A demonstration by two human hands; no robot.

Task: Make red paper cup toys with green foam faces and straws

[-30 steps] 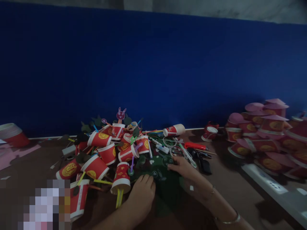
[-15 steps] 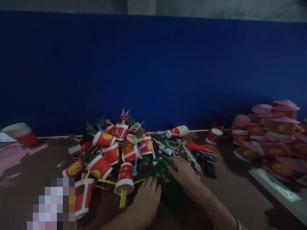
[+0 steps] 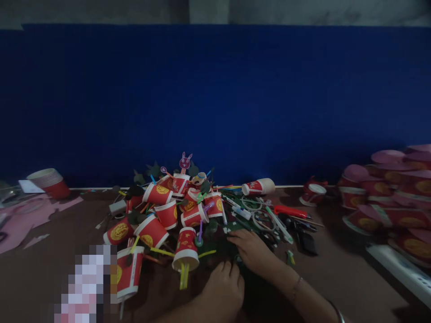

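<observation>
My left hand [image 3: 225,287] is low in the middle, its fingers curled on the near left part of a dark green sheet [image 3: 256,291], which looks like paper. My right hand [image 3: 254,251] lies over the same sheet a little farther off, fingers bent together to the left; its grip underneath is partly hidden. Just left of my hands, a red paper cup [image 3: 186,244] with yellow straws stands upside down. Behind it is a heap of red cups [image 3: 158,194] with coloured straws and a pink rabbit-face cutout [image 3: 185,162] on top.
Past my right hand lie a coiled white cable [image 3: 264,220], a red-handled tool [image 3: 291,211] and a black object [image 3: 308,242]. Pink-topped cups [image 3: 400,197] and a white power strip [image 3: 400,269] are at right. Stacked cups [image 3: 50,183] and pink paper [image 3: 25,220] sit at left.
My right hand has come down and nearer onto the sheet; the dark pen-like thing at its fingers no longer shows. The sheet's white drawings are mostly out of sight. The view has shifted left.
</observation>
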